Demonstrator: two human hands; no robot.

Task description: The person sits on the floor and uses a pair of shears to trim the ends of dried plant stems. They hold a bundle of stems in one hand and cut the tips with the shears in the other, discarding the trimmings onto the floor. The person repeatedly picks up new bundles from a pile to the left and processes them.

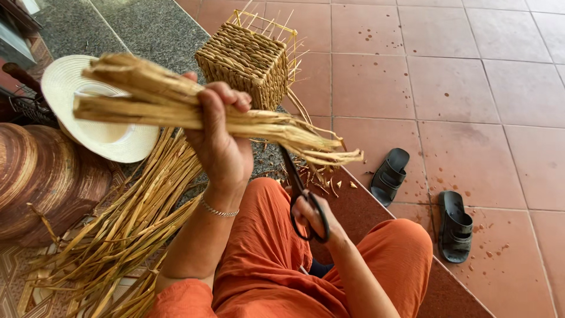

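Over lap: left hand (220,147) grips straw bundle (176,106); right hand (315,215) scissors (300,188).

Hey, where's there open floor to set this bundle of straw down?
Bare tiles right of the woven basket and beyond the sandals. Crowded on the left: loose straw pile, white hat and wooden block.
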